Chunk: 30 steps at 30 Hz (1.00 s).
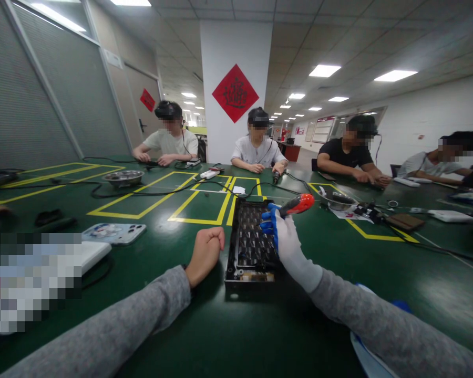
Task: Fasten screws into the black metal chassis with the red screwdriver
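Observation:
A black rectangular case [255, 236], perhaps a stripped keyboard or other electronic unit, lies lengthwise in front of me. Rows of small dark shapes fill its inside, and a brownish strip shows at its near end. Just left of it rests my left hand [205, 254], bare and curled into a fist, with nothing visible in it. My right hand [287, 239] wears a white glove with blue fingers and is over the case's right edge. It grips a screwdriver [299, 203] by its red and black handle; the shaft is hidden, as are parts of the fingers.
A phone [114, 233] lies to the left. Metal bowls stand left [123, 178] and right [337, 199] on the green table [173, 331], among cables and yellow tape. Blue-and-white cloth [372, 349] lies under my right forearm. Several people sit across the table.

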Each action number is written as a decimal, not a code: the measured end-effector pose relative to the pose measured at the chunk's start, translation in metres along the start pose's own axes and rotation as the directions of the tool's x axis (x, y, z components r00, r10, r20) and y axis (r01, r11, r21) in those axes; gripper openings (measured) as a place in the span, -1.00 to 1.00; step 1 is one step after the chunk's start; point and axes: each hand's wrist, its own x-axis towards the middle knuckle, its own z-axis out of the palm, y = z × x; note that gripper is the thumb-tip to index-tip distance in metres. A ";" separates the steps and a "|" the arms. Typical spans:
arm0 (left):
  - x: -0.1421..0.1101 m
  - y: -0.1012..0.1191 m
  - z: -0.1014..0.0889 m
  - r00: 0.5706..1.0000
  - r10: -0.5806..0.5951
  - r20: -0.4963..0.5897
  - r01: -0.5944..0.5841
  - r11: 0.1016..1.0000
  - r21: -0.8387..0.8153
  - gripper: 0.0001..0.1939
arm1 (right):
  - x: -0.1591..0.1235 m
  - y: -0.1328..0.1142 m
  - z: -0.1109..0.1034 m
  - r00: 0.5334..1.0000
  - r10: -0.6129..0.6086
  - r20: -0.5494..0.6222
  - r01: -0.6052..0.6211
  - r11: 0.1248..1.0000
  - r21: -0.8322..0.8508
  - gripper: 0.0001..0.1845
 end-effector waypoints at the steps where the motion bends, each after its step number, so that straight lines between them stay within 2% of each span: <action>1: 0.001 0.000 0.001 1.000 -0.017 0.000 0.017 1.000 -0.011 -0.84 | 0.000 -0.003 -0.001 1.000 -0.010 -0.025 0.009 0.999 -0.048 -0.45; 3: 0.002 -0.001 0.004 0.999 -0.041 0.024 0.042 0.999 -0.019 -0.85 | 0.001 -0.013 -0.004 0.999 -0.017 -0.037 0.012 0.992 -0.128 -0.48; 6: 0.002 -0.001 0.008 0.991 -0.053 0.120 0.053 0.999 -0.001 -0.84 | 0.009 -0.024 -0.010 0.996 -0.071 0.054 0.083 0.962 -0.261 -0.55; 9: 0.001 0.001 0.009 0.976 -0.011 0.219 0.004 1.000 0.031 -0.80 | 0.020 -0.020 -0.016 0.981 -0.119 0.156 0.168 0.919 -0.356 -0.65; 11: -0.001 0.003 0.008 0.970 0.013 0.242 -0.024 0.999 0.044 -0.77 | 0.024 -0.010 -0.019 0.979 -0.112 0.168 0.167 0.919 -0.356 -0.69; 16: -0.003 0.005 0.005 0.979 0.043 0.199 -0.058 0.996 0.068 -0.75 | 0.024 0.004 -0.019 0.980 -0.087 0.180 0.137 0.949 -0.284 -0.75; 19: -0.002 0.006 0.006 0.983 0.072 0.166 -0.087 0.993 0.080 -0.76 | 0.026 -0.001 -0.019 0.983 -0.062 0.172 0.104 0.964 -0.245 -0.69; 22: 0.005 0.009 0.012 0.982 0.092 0.162 -0.110 0.988 0.106 -0.79 | 0.033 -0.009 -0.019 0.992 -0.021 0.122 0.037 0.990 -0.133 -0.58; 26: 0.020 0.012 0.023 0.967 0.060 0.248 -0.082 0.993 0.081 -0.81 | 0.036 -0.017 -0.018 0.992 0.087 0.095 -0.090 0.996 0.023 -0.54; 30: 0.027 0.011 0.032 0.949 0.047 0.310 -0.079 0.993 0.091 -0.79 | 0.020 -0.022 -0.020 0.965 0.231 0.123 -0.254 0.940 0.227 -0.53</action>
